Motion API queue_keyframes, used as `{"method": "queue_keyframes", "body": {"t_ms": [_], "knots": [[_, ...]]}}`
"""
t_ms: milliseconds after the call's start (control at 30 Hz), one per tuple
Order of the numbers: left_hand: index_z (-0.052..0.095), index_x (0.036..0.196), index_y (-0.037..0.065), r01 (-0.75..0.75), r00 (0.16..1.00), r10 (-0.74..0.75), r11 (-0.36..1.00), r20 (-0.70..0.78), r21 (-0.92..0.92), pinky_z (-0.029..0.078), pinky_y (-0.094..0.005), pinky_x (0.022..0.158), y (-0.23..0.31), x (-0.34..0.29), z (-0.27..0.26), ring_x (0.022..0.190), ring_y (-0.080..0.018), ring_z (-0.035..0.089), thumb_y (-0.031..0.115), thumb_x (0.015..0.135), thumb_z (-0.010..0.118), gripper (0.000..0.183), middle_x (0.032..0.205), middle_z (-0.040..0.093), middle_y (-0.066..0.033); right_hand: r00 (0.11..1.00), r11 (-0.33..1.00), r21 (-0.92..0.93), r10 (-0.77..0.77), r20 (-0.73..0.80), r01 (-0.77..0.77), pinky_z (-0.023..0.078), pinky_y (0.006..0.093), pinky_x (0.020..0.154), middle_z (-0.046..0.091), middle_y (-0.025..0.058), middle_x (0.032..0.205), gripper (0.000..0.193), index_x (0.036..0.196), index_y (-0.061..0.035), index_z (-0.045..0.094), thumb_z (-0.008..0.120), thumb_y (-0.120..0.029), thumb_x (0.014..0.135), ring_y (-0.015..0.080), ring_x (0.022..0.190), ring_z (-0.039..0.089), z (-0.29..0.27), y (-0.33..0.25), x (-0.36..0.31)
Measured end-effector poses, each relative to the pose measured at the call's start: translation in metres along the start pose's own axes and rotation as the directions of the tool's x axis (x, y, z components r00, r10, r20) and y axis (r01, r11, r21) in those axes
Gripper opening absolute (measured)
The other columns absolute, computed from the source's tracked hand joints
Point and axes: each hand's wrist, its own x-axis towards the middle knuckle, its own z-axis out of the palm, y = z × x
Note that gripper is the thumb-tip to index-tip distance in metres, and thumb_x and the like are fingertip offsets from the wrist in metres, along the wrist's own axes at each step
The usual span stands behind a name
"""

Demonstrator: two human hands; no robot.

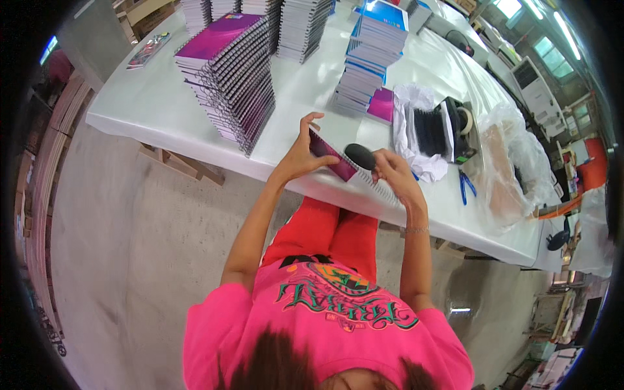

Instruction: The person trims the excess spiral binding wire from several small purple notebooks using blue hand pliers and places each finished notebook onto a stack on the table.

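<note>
Near the table's front edge, my left hand (300, 156) grips a purple-covered notebook (333, 159), its thumb across the cover and its fingers behind. A pale spiral coil (382, 188) runs from the notebook's right end toward my right wrist. The fingers of my right hand (394, 174) are bent together at that end, by the coil; their tips are partly hidden, but they appear to pinch it. A black oval thing (359, 156) sits between the notebook and my right fingers; I cannot tell what it is or whether it is held.
A tall stack of purple spiral notebooks (227, 78) stands ahead on the left. Blue-covered books (370, 58) are piled farther back. To the right lie black coils (430, 132) on white paper, a tape dispenser (463, 127), blue-handled pliers (466, 186) and a clear plastic bag (510, 169).
</note>
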Motion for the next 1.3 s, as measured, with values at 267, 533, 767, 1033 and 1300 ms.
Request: {"method": "queue_keyframes", "body": {"t_ms": [267, 533, 767, 1033, 1300], "knots": [[0.023, 0.143, 0.012, -0.009, 0.999, 0.009, 1.000, 0.036, -0.017, 0.035, -0.0366, 0.101, -0.002, -0.001, -0.005, 0.110, -0.0243, 0.043, 0.033, 0.062, 0.091, 0.108, 0.115, 0.039, -0.0127, 0.998, 0.990, -0.123, 0.060, -0.017, -0.062, 0.037, 0.0231, 0.055, 0.050, -0.0024, 0.072, 0.030, 0.086, -0.0026, 0.062, 0.060, -0.030, 0.096, 0.0069, 0.062, 0.046, 0.003, -0.012, -0.008], [0.026, 0.142, 0.015, 0.014, 0.998, -0.010, 0.997, 0.055, -0.077, 0.037, -0.0339, 0.098, 0.000, 0.003, -0.007, 0.105, -0.0212, 0.044, 0.028, 0.066, 0.090, 0.100, 0.111, 0.039, -0.0100, 0.998, 0.984, -0.168, 0.057, -0.005, -0.057, 0.033, 0.0215, 0.053, 0.046, -0.0041, 0.072, 0.030, 0.091, -0.0082, 0.057, 0.051, -0.036, 0.101, 0.0056, 0.058, 0.040, -0.003, 0.000, 0.017], [0.031, 0.138, 0.016, 0.127, 0.986, -0.095, 0.960, 0.134, -0.248, 0.037, -0.0301, 0.093, -0.005, -0.002, -0.011, 0.099, -0.0165, 0.043, 0.020, 0.073, 0.083, 0.084, 0.109, 0.037, -0.0068, 1.000, 0.973, -0.229, 0.002, -0.020, -0.007, 0.031, 0.0204, 0.053, 0.045, -0.0064, 0.066, 0.029, 0.082, -0.0082, 0.059, 0.054, -0.031, 0.099, 0.0029, 0.059, 0.040, 0.016, -0.023, 0.012], [0.043, 0.125, 0.010, 0.213, 0.969, -0.138, 0.884, 0.204, -0.416, 0.040, -0.0271, 0.088, -0.007, -0.002, -0.018, 0.099, -0.0105, 0.045, 0.009, 0.076, 0.072, 0.057, 0.107, 0.040, -0.0003, 0.996, 0.975, -0.221, 0.002, 0.084, 0.016, 0.032, 0.0209, 0.052, 0.048, -0.0056, 0.067, 0.024, 0.081, -0.0054, 0.061, 0.058, -0.025, 0.096, 0.0034, 0.061, 0.041, 0.021, -0.046, 0.014], [0.047, 0.117, 0.011, 0.201, 0.974, -0.119, 0.844, 0.192, -0.497, 0.040, -0.0242, 0.082, -0.005, 0.003, -0.015, 0.094, -0.0095, 0.047, 0.006, 0.074, 0.067, 0.047, 0.104, 0.042, 0.0016, 0.993, 0.985, -0.170, 0.016, 0.120, 0.005, 0.033, 0.0220, 0.053, 0.049, -0.0048, 0.066, 0.031, 0.081, -0.0055, 0.061, 0.060, -0.033, 0.095, 0.0041, 0.060, 0.042, 0.021, -0.038, 0.032]]}}
